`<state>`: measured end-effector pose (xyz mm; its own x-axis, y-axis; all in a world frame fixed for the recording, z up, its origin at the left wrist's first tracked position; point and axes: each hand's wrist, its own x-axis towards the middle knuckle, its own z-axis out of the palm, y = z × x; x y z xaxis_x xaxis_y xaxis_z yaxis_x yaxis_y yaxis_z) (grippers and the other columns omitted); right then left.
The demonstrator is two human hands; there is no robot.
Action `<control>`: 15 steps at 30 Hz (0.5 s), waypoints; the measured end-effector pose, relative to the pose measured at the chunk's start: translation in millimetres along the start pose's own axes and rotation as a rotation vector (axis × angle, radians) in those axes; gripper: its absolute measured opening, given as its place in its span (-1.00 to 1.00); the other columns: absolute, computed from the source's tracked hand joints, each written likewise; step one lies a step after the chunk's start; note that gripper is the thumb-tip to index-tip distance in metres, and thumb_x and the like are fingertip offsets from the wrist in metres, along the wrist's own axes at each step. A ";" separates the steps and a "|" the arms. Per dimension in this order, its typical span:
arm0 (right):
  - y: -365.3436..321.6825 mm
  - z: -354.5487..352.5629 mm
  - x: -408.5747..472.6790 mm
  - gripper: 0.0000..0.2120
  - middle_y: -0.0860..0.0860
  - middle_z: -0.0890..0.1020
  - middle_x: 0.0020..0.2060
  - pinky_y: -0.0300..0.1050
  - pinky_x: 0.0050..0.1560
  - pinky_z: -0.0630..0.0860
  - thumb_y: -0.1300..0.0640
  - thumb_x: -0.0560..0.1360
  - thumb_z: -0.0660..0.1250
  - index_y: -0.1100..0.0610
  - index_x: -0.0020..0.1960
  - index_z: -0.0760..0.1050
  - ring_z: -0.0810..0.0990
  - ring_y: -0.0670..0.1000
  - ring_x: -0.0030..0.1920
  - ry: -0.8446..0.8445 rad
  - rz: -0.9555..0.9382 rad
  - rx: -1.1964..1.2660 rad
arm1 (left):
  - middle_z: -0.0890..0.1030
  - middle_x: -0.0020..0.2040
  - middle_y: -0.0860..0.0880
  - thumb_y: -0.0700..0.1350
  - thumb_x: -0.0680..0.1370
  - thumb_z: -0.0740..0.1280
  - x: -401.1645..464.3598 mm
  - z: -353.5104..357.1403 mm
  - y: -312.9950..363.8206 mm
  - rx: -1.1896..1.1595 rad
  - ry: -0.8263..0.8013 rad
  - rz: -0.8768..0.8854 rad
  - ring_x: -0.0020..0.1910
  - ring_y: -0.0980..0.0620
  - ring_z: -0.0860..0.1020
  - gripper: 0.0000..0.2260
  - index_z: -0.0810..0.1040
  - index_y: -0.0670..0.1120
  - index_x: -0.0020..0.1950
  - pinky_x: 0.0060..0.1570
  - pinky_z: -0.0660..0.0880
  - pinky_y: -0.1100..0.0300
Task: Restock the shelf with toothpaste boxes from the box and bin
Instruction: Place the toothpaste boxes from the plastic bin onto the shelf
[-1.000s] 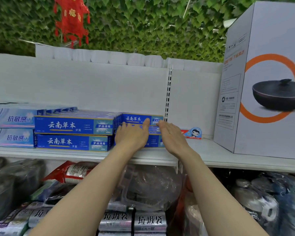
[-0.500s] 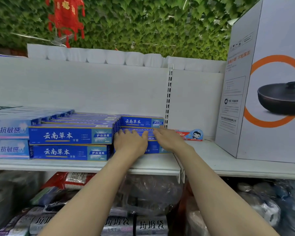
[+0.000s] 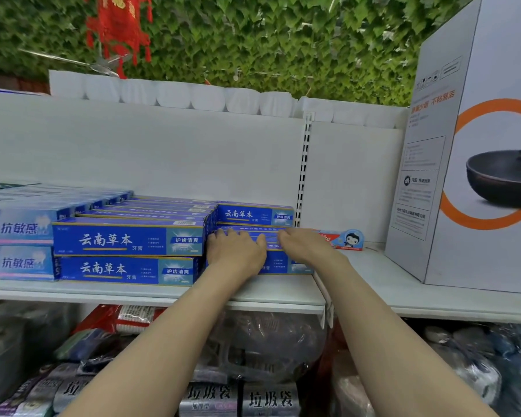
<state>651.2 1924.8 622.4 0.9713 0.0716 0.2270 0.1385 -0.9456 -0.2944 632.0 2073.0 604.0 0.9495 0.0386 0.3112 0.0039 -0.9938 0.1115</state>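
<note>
Now both palms flat on blue toothpaste boxes (image 3: 286, 263), low stack under straight fingers of left hand (image 3: 238, 251) and right hand (image 3: 306, 246), on white shelf (image 3: 151, 291). Uneven push: risk of skewing, knocking small red box (image 3: 340, 239) just right of fingertips.

Left hand (image 3: 238, 251) & right hand (image 3: 306, 246) cover most of the front face of the low blue toothpaste box (image 3: 283, 263) right of the blue stack (image 3: 128, 254); its print mostly hidden. Red box (image 3: 340, 239) right of that stack partly behind right hand. Pot carton (image 3: 475, 176) cut by right edge. Pale boxes (image 3: 17, 245) left of stack cut by left edge. Bags (image 3: 265, 347) below the shelf blurred.
</note>
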 end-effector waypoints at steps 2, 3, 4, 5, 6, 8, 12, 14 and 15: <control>-5.5 -7.4 3.1 -0.76 0.19 0.53 0.27 0.01 0.15 0.43 0.14 0.70 -0.06 0.17 0.11 0.36 0.47 0.17 0.20 0.058 0.016 0.139 | 0.32 0.53 -0.23 0.21 0.67 -0.17 2.7 -4.3 -0.4 -0.045 -0.040 -0.006 0.53 -0.24 0.21 -0.36 0.33 -0.16 0.53 0.47 0.14 -0.12; -7.4 -9.8 4.0 -0.75 0.20 0.50 0.29 0.04 0.19 0.38 0.18 0.70 -0.07 0.21 0.16 0.36 0.43 0.20 0.27 0.078 0.017 0.186 | 0.29 0.55 -0.23 0.22 0.67 -0.19 4.8 -6.3 -0.8 -0.070 -0.059 -0.006 0.55 -0.24 0.18 -0.35 0.30 -0.15 0.55 0.48 0.12 -0.12; -7.9 -11.3 5.6 -0.72 0.21 0.47 0.32 0.05 0.24 0.35 0.18 0.70 -0.08 0.23 0.24 0.36 0.40 0.22 0.33 0.065 0.036 0.212 | 0.24 0.57 -0.23 0.23 0.66 -0.21 7.4 -8.0 -1.1 -0.088 -0.075 -0.007 0.57 -0.24 0.13 -0.34 0.26 -0.13 0.58 0.49 0.09 -0.13; -7.3 -12.1 6.6 -0.65 0.23 0.42 0.38 0.06 0.30 0.33 0.14 0.72 -0.11 0.22 0.34 0.34 0.37 0.24 0.40 0.032 0.045 0.213 | 0.20 0.59 -0.22 0.24 0.66 -0.22 10.5 -9.4 -1.5 -0.100 -0.089 -0.010 0.58 -0.23 0.09 -0.34 0.22 -0.11 0.60 0.50 0.07 -0.14; -6.9 -12.5 8.0 -0.59 0.24 0.36 0.45 0.06 0.36 0.30 0.08 0.73 -0.14 0.20 0.44 0.30 0.33 0.25 0.45 -0.021 0.040 0.184 | 0.15 0.60 -0.21 0.25 0.66 -0.23 13.6 -10.4 -1.8 -0.109 -0.104 -0.016 0.59 -0.23 0.07 -0.34 0.18 -0.10 0.61 0.50 0.05 -0.14; -7.9 -12.6 8.5 -0.50 0.20 0.30 0.52 0.01 0.40 0.27 -0.02 0.73 -0.18 0.17 0.55 0.22 0.32 0.20 0.48 -0.115 0.032 0.192 | 0.08 0.62 -0.20 0.26 0.65 -0.24 20.5 -11.1 -1.7 -0.123 -0.141 -0.027 0.60 -0.21 0.02 -0.33 0.10 -0.10 0.63 0.51 0.02 -0.15; -6.5 -10.3 9.0 -0.40 0.17 0.38 0.49 -0.01 0.45 0.31 -0.20 0.70 -0.14 0.12 0.56 0.28 0.40 0.15 0.45 -0.142 0.079 0.209 | 0.03 0.64 -0.15 0.30 0.63 -0.25 31.7 -7.7 -1.6 -0.119 -0.200 -0.028 0.62 -0.14 -0.01 -0.29 0.02 -0.12 0.64 0.52 -0.03 -0.15; -4.5 -9.5 8.7 -0.38 0.16 0.43 0.46 -0.01 0.41 0.36 -0.24 0.69 -0.13 0.11 0.53 0.32 0.44 0.14 0.41 -0.141 0.095 0.204 | 0.08 0.63 -0.15 0.31 0.63 -0.27 33.1 -7.1 -1.7 -0.102 -0.212 -0.018 0.61 -0.12 0.04 -0.27 0.04 -0.14 0.64 0.51 0.02 -0.14; -5.1 -9.9 6.7 -0.38 0.16 0.45 0.44 -0.03 0.38 0.37 -0.24 0.68 -0.14 0.10 0.52 0.33 0.46 0.14 0.39 -0.142 0.097 0.200 | 0.11 0.63 -0.16 0.31 0.62 -0.28 32.7 -7.5 -1.8 -0.094 -0.211 -0.011 0.60 -0.13 0.09 -0.26 0.06 -0.15 0.63 0.50 0.06 -0.14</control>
<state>655.1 1927.0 634.7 0.9974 0.0408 0.0602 0.0651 -0.8695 -0.4896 660.7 2076.8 621.1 0.9942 0.0173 0.1065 -0.0049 -0.9789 0.2042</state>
